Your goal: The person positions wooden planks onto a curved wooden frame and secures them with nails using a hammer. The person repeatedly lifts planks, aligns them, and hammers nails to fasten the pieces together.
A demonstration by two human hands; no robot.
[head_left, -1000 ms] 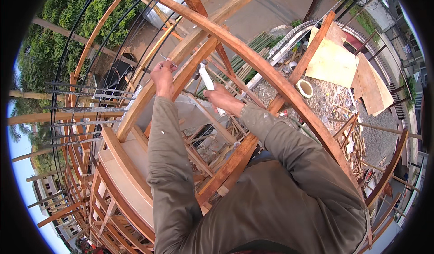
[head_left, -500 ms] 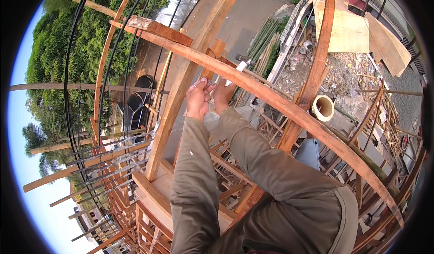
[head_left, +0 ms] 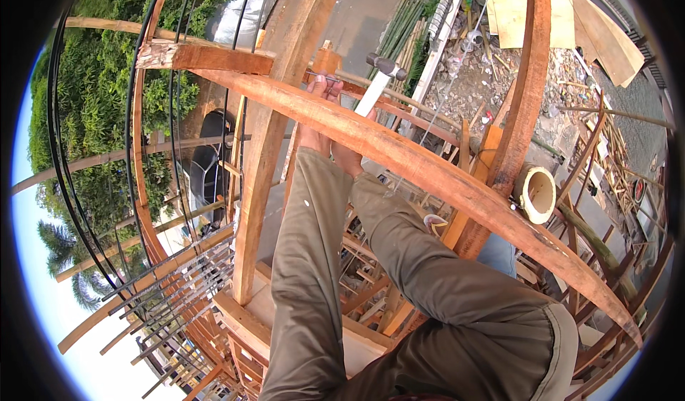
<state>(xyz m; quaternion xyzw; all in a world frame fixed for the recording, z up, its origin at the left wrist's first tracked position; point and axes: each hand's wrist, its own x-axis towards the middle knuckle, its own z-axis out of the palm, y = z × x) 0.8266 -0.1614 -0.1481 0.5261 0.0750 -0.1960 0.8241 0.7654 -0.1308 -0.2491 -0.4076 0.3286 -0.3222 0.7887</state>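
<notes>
A long curved reddish wooden beam [head_left: 399,143] crosses in front of both my hands and hides part of each. Past its far edge, the fingers of my left hand [head_left: 325,87] are closed on a thin nail [head_left: 312,73]. Just to the right, my right hand [head_left: 347,160] is mostly behind the beam, its fingers round a hammer. The hammer [head_left: 372,95] has a white handle and a dark metal head, which points up and away from me. Beyond my hands, a short orange-brown wooden piece [head_left: 327,60] stands next to a thick upright timber [head_left: 275,133].
A wooden block [head_left: 214,60] lies on the beam's left end. Black cables [head_left: 132,115] hang at the left. At the right are a curved timber [head_left: 524,80] and a hollow pale tube [head_left: 536,193]. Far below lie rubble [head_left: 457,73], plywood sheets [head_left: 531,16] and bamboo poles [head_left: 407,33].
The view has shifted, and the beam now covers more of both hands. The hammer has come further into sight, its head raised above the beam. My left fingers keep their pinch.
</notes>
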